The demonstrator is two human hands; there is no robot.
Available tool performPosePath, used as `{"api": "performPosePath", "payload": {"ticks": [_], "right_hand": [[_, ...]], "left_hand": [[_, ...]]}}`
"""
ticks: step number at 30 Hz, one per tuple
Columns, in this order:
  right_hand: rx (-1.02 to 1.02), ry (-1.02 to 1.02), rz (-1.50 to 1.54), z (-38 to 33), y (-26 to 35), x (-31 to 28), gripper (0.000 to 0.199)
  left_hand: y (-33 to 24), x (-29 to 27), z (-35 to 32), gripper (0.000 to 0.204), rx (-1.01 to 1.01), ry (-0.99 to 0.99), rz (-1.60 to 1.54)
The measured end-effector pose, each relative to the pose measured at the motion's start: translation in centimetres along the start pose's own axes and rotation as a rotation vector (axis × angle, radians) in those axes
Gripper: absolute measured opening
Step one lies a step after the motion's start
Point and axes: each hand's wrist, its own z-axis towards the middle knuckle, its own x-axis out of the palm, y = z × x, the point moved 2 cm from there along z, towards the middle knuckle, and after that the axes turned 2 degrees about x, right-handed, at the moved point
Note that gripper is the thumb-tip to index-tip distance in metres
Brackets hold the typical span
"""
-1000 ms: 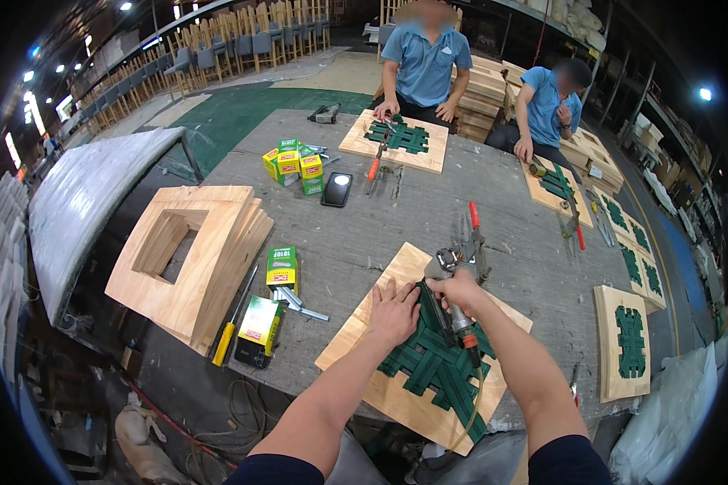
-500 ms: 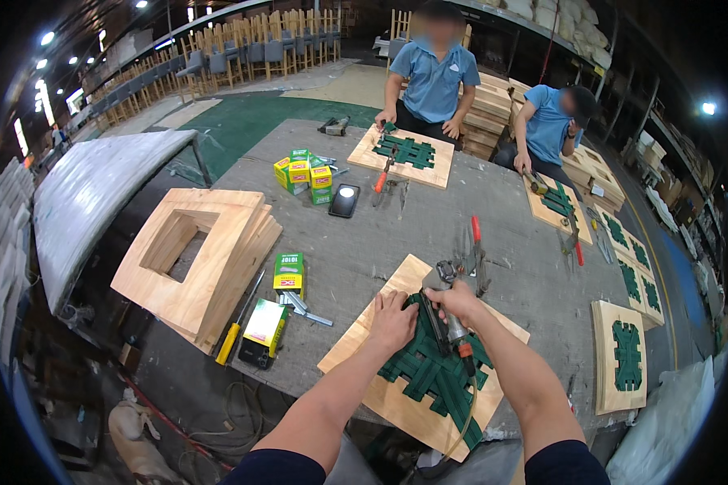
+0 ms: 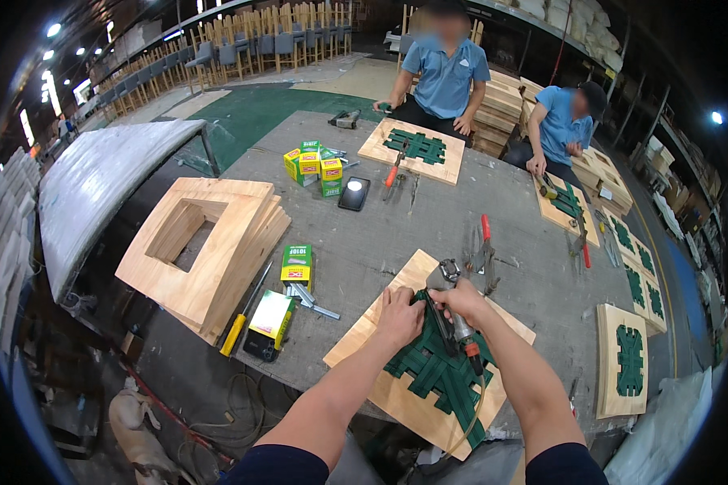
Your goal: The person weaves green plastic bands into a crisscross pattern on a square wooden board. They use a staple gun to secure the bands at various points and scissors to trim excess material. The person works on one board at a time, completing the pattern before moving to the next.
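A wooden panel [image 3: 356,343] lies tilted on the near side of the table, with woven green webbing straps [image 3: 433,364] across its middle. My right hand [image 3: 461,301] is wrapped round an air staple gun [image 3: 461,327], whose nose reaches the strap near the panel's far left edge. A hose runs from its orange fitting down over the panel. Close by on the left, my left hand [image 3: 401,315] has its fingers bent and pressed on the end of a green strap. My own hand partly hides the strap end there.
A stack of wooden frames [image 3: 243,259] stands left, beside a yellow-handled screwdriver [image 3: 233,335] and staple boxes [image 3: 297,265]. Red-handled pliers [image 3: 486,234] lie beyond the panel. Two co-workers in blue shirts [image 3: 446,77] stand across the table with webbed panels [image 3: 412,155]. A dog [image 3: 137,424] lies below left.
The whole view has shifted slightly; my hands stay at the same strap. The far co-worker's hand has moved off the panel, and the right co-worker's raised hand has dropped from the face.
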Motion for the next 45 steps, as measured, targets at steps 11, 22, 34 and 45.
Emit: {"api": "performPosePath", "payload": {"ticks": [11,22,34,45], "right_hand": [[0.022,-0.054,-0.033,0.3,-0.2,-0.4,0.023],[0.012,-0.037,0.001,-0.3,-0.6,-1.9,0.024],[-0.175,0.005,0.539,-12.3,1.3,-6.1,0.043],[-0.258,-0.115,0.495,-18.7,0.5,-7.8,0.041]], "left_hand": [[-0.1,-0.2,0.1,0.026,0.003,0.023,-0.006],[-0.4,-0.2,-0.1,0.026,-0.013,0.026,-0.020],[-0.4,-0.3,0.2,0.025,-0.032,0.047,-0.038],[-0.7,-0.2,0.1,0.026,-0.015,0.027,-0.010]]}}
